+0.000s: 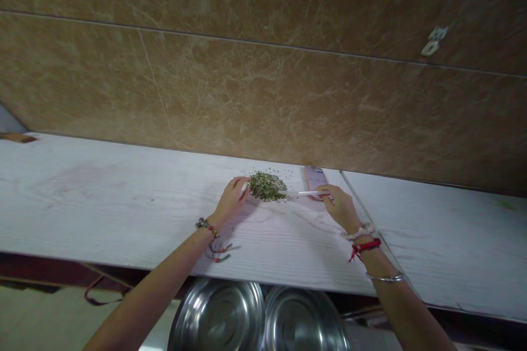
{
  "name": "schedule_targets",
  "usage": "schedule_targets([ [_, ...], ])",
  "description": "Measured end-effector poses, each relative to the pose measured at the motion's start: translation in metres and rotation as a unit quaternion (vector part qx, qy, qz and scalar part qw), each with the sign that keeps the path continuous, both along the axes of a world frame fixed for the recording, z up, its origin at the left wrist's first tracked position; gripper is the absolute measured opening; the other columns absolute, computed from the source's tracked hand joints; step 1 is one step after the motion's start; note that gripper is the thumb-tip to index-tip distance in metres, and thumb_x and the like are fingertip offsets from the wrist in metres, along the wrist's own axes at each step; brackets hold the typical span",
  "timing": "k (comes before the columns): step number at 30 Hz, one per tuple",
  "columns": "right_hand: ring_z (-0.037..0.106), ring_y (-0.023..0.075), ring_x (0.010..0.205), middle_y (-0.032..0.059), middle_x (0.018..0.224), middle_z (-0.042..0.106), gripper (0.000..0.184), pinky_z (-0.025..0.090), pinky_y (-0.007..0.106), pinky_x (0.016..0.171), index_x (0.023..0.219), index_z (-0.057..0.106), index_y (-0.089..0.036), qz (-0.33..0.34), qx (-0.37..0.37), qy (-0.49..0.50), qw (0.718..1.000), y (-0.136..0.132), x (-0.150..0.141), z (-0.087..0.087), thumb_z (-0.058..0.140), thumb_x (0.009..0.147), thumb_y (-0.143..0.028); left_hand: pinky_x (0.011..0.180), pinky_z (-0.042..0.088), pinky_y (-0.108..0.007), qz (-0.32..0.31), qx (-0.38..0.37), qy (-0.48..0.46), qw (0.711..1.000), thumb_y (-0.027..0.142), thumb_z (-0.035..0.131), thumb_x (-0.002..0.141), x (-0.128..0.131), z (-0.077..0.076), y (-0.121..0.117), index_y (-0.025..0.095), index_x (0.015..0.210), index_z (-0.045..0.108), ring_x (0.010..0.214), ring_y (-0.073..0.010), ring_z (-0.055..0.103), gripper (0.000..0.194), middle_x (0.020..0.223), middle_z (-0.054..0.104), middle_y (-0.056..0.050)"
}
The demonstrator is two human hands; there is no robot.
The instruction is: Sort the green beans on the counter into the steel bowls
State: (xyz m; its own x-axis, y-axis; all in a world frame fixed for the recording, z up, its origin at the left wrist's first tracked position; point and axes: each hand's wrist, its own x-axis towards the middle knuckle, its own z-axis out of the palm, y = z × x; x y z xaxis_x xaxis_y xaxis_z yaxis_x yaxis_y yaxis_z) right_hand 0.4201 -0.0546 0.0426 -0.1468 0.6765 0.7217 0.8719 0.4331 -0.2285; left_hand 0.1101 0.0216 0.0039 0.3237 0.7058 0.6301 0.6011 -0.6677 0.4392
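Note:
My left hand rests at the left edge of a heap of small green beans, thumb and forefinger apart beside it. A pale patch shows between these fingers; I cannot tell whether it is an object or the tabletop. My right hand is closed on the handle of a white spoon-like utensil. Its far end points left into the right side of the heap, and its tip is hard to make out. Under the handle lies a phone with a lit screen, partly covered by my right hand.
The white wood-grain counter meets a brown tiled wall. Loose beans are scattered around the heap. Two steel bowls stand below the counter's front edge. A brown wooden piece lies far left.

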Motion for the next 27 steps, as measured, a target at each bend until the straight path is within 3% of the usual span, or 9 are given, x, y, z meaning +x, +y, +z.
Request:
schedule_targets([
  [4, 0.066, 0.0185, 0.079, 0.0032, 0.081, 0.071, 0.021, 0.053, 0.033, 0.072, 0.084, 0.058, -0.023, -0.001, 0.045, -0.004, 0.999, -0.007, 0.005, -0.016, 0.042, 0.077, -0.012, 0.095, 0.048, -0.041, 0.009, -0.005, 0.025, 1.0, 0.017, 0.047, 0.082, -0.011, -0.007, 0.008, 0.02, 0.109, 0.056, 0.105, -0.0218, 0.057, 0.029, 0.11, 0.059, -0.008],
  [8, 0.064, 0.0182, 0.079, 0.0028, 0.081, 0.069, 0.022, 0.052, 0.034, 0.073, 0.084, 0.058, -0.024, 0.011, 0.061, -0.025, 0.998, -0.009, 0.007, -0.02, 0.041, 0.079, -0.011, 0.096, 0.046, -0.043, 0.03, -0.047, -0.001, 0.998, 0.02, 0.047, 0.082, -0.015, -0.009, 0.011, 0.022, 0.106, 0.057, 0.105, -0.0217, 0.057, 0.027, 0.11, 0.059, -0.009],
  [15, 0.062, 0.0185, 0.077, 0.0029, 0.077, 0.068, 0.023, 0.05, 0.035, 0.074, 0.082, 0.059, -0.023, 0.042, 0.024, -0.039, 0.998, -0.001, 0.0, -0.021, 0.04, 0.079, -0.01, 0.099, 0.043, -0.041, 0.026, -0.108, -0.049, 0.993, 0.02, 0.051, 0.079, -0.017, -0.007, 0.007, 0.023, 0.1, 0.059, 0.104, -0.0202, 0.057, 0.024, 0.107, 0.06, -0.007],
  [21, 0.062, 0.0191, 0.077, 0.0029, 0.077, 0.067, 0.024, 0.049, 0.036, 0.075, 0.083, 0.058, -0.024, 0.054, -0.019, -0.028, 0.998, 0.0, -0.002, -0.021, 0.04, 0.077, -0.008, 0.098, 0.044, -0.042, 0.016, -0.115, -0.064, 0.991, 0.018, 0.052, 0.077, -0.018, -0.005, 0.005, 0.025, 0.097, 0.059, 0.102, -0.0206, 0.058, 0.022, 0.104, 0.061, -0.006],
  [27, 0.062, 0.0195, 0.08, 0.0037, 0.08, 0.068, 0.022, 0.05, 0.037, 0.075, 0.084, 0.059, -0.024, 0.048, -0.015, -0.028, 0.998, -0.007, 0.001, -0.018, 0.041, 0.08, -0.011, 0.097, 0.045, -0.04, 0.026, -0.12, -0.073, 0.99, 0.017, 0.053, 0.076, -0.016, -0.003, 0.003, 0.024, 0.095, 0.06, 0.101, -0.02, 0.058, 0.021, 0.101, 0.063, -0.006],
])
